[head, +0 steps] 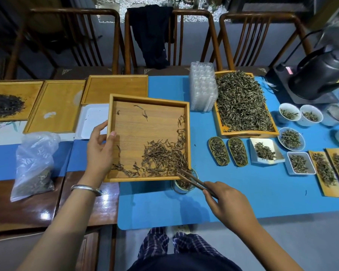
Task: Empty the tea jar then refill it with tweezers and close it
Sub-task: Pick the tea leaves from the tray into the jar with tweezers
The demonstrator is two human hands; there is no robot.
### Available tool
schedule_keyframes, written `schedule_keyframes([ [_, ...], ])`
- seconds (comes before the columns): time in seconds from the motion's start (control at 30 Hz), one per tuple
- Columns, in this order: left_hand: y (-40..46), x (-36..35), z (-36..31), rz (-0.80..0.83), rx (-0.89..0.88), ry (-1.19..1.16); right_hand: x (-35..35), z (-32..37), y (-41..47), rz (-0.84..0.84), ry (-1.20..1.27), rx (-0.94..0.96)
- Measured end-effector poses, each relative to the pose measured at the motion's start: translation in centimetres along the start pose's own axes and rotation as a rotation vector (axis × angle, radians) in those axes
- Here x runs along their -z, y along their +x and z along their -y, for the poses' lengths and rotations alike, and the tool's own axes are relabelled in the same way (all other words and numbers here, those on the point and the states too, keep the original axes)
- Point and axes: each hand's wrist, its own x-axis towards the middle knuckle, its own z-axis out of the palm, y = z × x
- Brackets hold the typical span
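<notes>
- Head view: my left hand (101, 148) is gripping the left rim of the square wooden tray (125, 122), thumb lying over the rim, fingers curled on the outside.
- I am holding the tray with its near right corner over the tea jar (184, 184); whether it is tilted I cannot tell.
- Brown tea leaves (160, 157) are gathering toward that near right corner, with a few strays along the right wall and far side.
- My right hand (226, 204) is pinching the wooden tweezers (192, 179), whose long axis is running from near right to far left, tips reaching into the leaves at the tray's corner above the jar mouth.
- The jar is standing upright on the blue mat (243, 192), mostly hidden under the tray corner, some leaves showing inside.
- Open mat is lying to the near side and right of the jar; small dishes of tea (218, 150) are sitting further right and far.
</notes>
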Motion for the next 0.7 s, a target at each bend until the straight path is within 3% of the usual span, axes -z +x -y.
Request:
schedule_keyframes([
  [0.3, 0.0, 0.0, -0.1, -0.010, -0.004, 0.022, 1.0, 0.0, -0.7, 0.002, 0.029, -0.024],
  [0.6, 0.1, 0.0, -0.2, -0.008, 0.002, 0.023, 3.0, 2.8, 5.7, -0.244, 0.095, -0.029],
  [0.7, 0.1, -0.1, -0.4, -0.007, -0.001, 0.036, 3.5, 3.5, 9.6, -0.250, 0.042, -0.070],
])
